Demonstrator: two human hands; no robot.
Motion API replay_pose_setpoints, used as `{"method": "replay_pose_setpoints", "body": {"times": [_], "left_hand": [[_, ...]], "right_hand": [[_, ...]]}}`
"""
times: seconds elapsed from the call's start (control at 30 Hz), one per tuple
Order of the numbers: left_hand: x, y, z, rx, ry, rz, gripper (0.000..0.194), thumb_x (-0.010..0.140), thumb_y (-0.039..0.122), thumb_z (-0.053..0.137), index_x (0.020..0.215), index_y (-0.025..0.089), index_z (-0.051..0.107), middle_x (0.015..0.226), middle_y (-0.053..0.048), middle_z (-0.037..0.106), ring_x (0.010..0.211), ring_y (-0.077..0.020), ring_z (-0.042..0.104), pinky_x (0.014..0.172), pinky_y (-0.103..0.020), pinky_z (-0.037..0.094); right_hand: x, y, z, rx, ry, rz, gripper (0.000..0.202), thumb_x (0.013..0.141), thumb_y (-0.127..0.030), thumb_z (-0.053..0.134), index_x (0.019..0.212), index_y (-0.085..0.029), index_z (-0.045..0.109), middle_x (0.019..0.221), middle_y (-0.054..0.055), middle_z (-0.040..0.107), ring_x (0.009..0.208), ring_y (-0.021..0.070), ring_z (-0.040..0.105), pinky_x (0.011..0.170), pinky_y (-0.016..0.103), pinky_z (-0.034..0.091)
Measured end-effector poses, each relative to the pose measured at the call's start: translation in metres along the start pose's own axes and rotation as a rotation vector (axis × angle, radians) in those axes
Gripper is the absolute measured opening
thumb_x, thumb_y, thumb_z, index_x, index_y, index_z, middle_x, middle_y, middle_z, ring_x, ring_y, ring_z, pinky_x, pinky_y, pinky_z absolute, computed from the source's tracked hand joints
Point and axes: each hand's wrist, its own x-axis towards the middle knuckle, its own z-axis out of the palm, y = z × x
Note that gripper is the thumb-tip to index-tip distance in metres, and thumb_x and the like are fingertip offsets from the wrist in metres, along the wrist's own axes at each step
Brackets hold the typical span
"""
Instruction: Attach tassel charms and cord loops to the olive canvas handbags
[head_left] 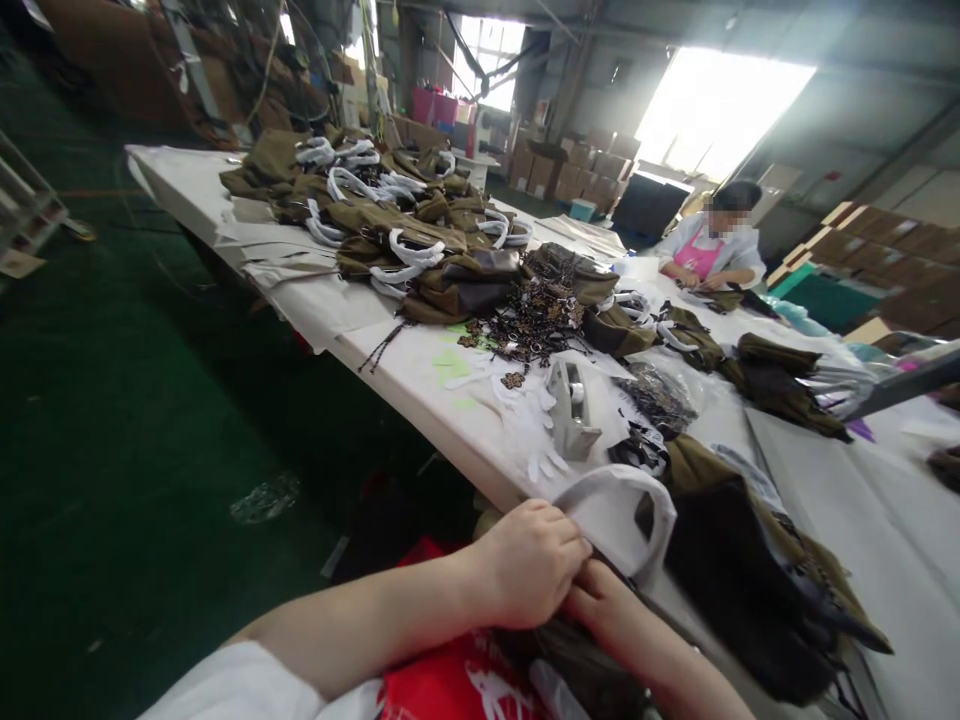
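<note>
My left hand (532, 565) is closed at the table's near edge, its fingers curled down over something I cannot make out. Against it, my right hand (600, 590) is closed too, its fingertips hidden under the left. A dark olive bag (570, 665) hangs below both hands, partly covered by my forearms. Just beyond the hands, a white-wrapped handle (660, 520) arches up beside an olive and black bag (727, 570) lying on the table to the right. A tape dispenser (574, 410) and a white glove (529, 430) lie behind my hands.
Olive bags with white-wrapped handles (405, 215) are heaped on the long white table (360, 345). Dark chains with charms (536, 315) are piled mid-table. Across it, a person in a pink apron (705, 255) handles a bag. Cardboard boxes (892, 250) are stacked behind.
</note>
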Motion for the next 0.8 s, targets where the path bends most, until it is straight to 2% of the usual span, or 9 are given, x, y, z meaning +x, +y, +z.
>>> {"method": "replay_pose_setpoints", "body": {"times": [0.13,0.27,0.37,0.47,0.53,0.6,0.67,0.73,0.8], "left_hand": [[-0.004,-0.015,0.004,-0.062,0.018,0.003,0.019,0.085,0.028,0.059,0.099,0.016,0.065,0.097,-0.009,0.070,0.091,-0.0221,0.064,0.099,-0.039,0.040],[-0.003,-0.019,0.003,-0.097,0.002,0.034,0.020,0.089,0.033,0.056,0.080,0.017,0.063,0.081,-0.007,0.069,0.079,-0.0201,0.062,0.087,-0.035,0.045],[-0.001,-0.017,0.001,-0.154,-0.002,0.055,0.029,0.094,0.034,0.050,0.072,0.018,0.059,0.073,-0.006,0.067,0.072,-0.0180,0.061,0.078,-0.031,0.046],[-0.002,-0.013,-0.003,-0.233,0.024,0.059,0.032,0.095,0.035,0.046,0.070,0.018,0.056,0.071,-0.005,0.066,0.069,-0.0170,0.060,0.074,-0.029,0.045],[-0.002,-0.011,-0.004,-0.275,0.074,0.029,0.032,0.096,0.034,0.042,0.071,0.019,0.054,0.072,-0.005,0.065,0.069,-0.0166,0.059,0.073,-0.029,0.044],[-0.001,-0.012,0.001,-0.311,0.129,-0.027,0.032,0.096,0.033,0.039,0.070,0.019,0.052,0.072,-0.005,0.064,0.068,-0.0159,0.056,0.071,-0.028,0.042],[0.003,-0.019,0.014,-0.348,0.145,-0.112,0.030,0.093,0.032,0.041,0.067,0.019,0.049,0.068,-0.003,0.060,0.065,-0.0151,0.053,0.066,-0.027,0.040],[0.008,-0.033,0.031,-0.421,0.129,-0.245,0.028,0.090,0.030,0.045,0.064,0.019,0.047,0.064,-0.001,0.055,0.061,-0.0141,0.050,0.062,-0.026,0.038],[0.014,-0.048,0.045,-0.528,0.118,-0.386,0.030,0.089,0.031,0.046,0.061,0.019,0.045,0.060,0.001,0.052,0.060,-0.0134,0.048,0.060,-0.025,0.037]], "right_hand": [[-0.001,-0.012,-0.023,0.394,-0.076,0.190,0.027,0.079,-0.040,0.053,0.062,-0.019,0.052,0.058,-0.002,0.048,0.055,0.0123,0.043,0.056,0.025,0.037],[-0.005,-0.025,-0.034,0.359,-0.087,0.196,0.031,0.080,-0.044,0.053,0.061,-0.020,0.047,0.056,-0.003,0.042,0.054,0.0122,0.038,0.053,0.025,0.032],[-0.010,-0.036,-0.042,-0.015,0.156,-0.025,0.034,0.086,-0.042,0.052,0.059,-0.021,0.050,0.060,0.001,0.050,0.060,0.0167,0.047,0.058,0.029,0.039],[-0.010,-0.040,-0.048,-0.389,0.486,-0.298,0.020,0.088,-0.038,0.057,0.086,-0.022,0.069,0.100,0.010,0.067,0.098,0.0279,0.057,0.090,0.042,0.044],[-0.003,-0.030,-0.043,-0.431,0.389,-0.333,0.025,0.091,-0.038,0.054,0.107,-0.026,0.070,0.118,0.009,0.066,0.112,0.0302,0.055,0.104,0.049,0.037],[0.010,-0.009,-0.028,-0.285,0.133,-0.271,0.036,0.098,-0.040,0.038,0.109,-0.026,0.070,0.112,0.009,0.069,0.106,0.0276,0.061,0.101,0.047,0.043],[0.026,0.017,-0.010,-0.090,-0.029,-0.190,0.053,0.102,-0.045,0.025,0.105,-0.020,0.072,0.103,0.011,0.072,0.097,0.0271,0.066,0.093,0.044,0.050],[0.039,0.039,0.002,-0.009,-0.032,-0.131,0.060,0.100,-0.054,0.026,0.100,-0.017,0.073,0.099,0.013,0.073,0.097,0.0293,0.067,0.091,0.044,0.052],[0.045,0.050,0.002,0.006,0.067,-0.067,0.062,0.096,-0.062,0.032,0.097,-0.016,0.074,0.098,0.014,0.074,0.096,0.0311,0.068,0.091,0.045,0.052]]}}
